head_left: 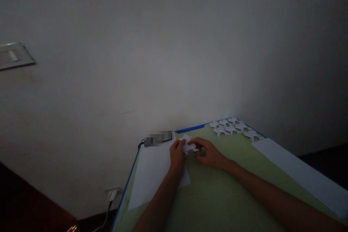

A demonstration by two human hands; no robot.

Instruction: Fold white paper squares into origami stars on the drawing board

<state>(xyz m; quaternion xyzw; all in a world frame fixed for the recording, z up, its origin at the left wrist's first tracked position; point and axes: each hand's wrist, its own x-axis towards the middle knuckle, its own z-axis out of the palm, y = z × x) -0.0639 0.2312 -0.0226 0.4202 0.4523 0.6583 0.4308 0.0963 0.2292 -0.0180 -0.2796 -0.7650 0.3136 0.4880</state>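
- Dim pale wall is filling most of the view; a green bench [217, 195] with a blue edge is sitting low at the right.
- Left hand [177, 156] is reaching forward, fingers pinching the near left side of a small folded paper [188, 145] at the far middle of the bench.
- Right hand [208, 152] is curling in from the right, fingertips clamping the same paper.
- White sheets [152, 170] are lying left and right; folded paper shapes [233, 127] are clustering at the far right corner.
- A dark blurred object [157, 139] at the far edge is hard to make out.
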